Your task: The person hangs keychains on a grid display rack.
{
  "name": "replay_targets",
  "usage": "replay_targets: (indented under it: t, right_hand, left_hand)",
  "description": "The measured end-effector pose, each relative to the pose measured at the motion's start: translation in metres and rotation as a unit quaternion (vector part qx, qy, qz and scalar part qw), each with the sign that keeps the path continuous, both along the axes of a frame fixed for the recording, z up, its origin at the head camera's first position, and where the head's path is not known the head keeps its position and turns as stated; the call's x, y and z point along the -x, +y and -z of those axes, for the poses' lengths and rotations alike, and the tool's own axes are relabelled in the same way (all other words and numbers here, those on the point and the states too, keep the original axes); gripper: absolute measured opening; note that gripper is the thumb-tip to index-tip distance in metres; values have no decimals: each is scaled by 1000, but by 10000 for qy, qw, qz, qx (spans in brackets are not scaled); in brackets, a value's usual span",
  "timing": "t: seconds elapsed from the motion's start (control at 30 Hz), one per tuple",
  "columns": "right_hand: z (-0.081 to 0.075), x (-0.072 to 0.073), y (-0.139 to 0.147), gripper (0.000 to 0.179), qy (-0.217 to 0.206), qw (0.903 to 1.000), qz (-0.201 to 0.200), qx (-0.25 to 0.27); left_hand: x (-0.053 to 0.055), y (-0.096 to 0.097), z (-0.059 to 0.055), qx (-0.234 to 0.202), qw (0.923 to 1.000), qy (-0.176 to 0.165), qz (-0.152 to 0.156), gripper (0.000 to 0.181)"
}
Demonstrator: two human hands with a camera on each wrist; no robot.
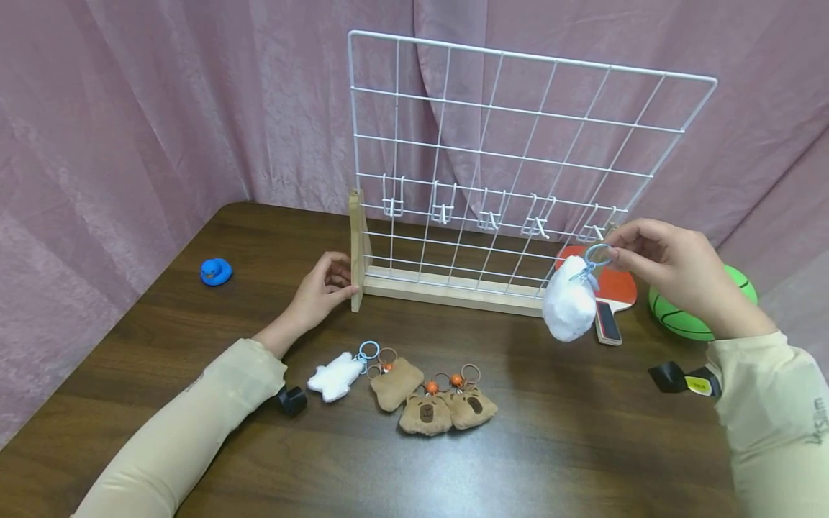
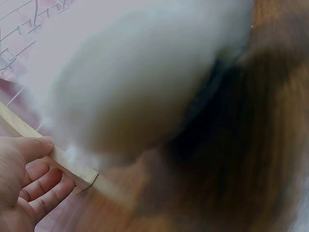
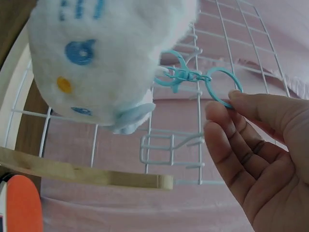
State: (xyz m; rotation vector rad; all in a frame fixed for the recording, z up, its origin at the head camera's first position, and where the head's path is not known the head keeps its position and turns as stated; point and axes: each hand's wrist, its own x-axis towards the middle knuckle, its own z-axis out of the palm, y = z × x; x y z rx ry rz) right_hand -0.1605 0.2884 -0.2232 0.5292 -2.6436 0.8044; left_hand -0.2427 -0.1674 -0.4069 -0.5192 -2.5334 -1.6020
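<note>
My right hand [image 1: 673, 266] pinches the light-blue ring [image 3: 224, 87] of a white plush keychain [image 1: 569, 300] between thumb and forefinger. The plush dangles below the ring, in front of the grid's right end; blue and yellow face details show in the right wrist view. Close by is the rightmost white hook [image 3: 171, 149], apart from the ring. My left hand [image 1: 322, 288] holds the wooden side post [image 1: 356, 252] of the white wire grid rack [image 1: 479, 151], thumb on its front edge. A blurred pale shape [image 2: 130, 82] covers much of the left wrist view.
Several hooks [image 1: 443, 213] line the grid. On the table lie another white plush keychain [image 1: 337, 375] and brown plush keychains [image 1: 425, 415]. A blue rubber duck [image 1: 216, 272] sits left; a red paddle [image 1: 615, 286] and green ball [image 1: 686, 313] are at right.
</note>
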Motion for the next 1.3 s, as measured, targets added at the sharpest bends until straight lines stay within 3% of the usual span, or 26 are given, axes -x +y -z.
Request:
replay_targets:
  t: [0.33,0.6,0.8,1.3]
  right_hand:
    - [5,13,13,11,-307,9987,247,323]
    - [14,25,18,12,-496,9967,75,638]
    - [19,30,23,13,-487,9975,-21,518]
    - [24,32,24,14,-534,9978,232,310]
  left_hand:
    - [1,-1,1,-1,10000,-52,-4,47]
    - [0,-2,1,14,10000,-69,-29,47]
    - [0,-3,1,-5,10000,-43,-16,47]
    - [0,0,1,-73,10000,-51,11,47]
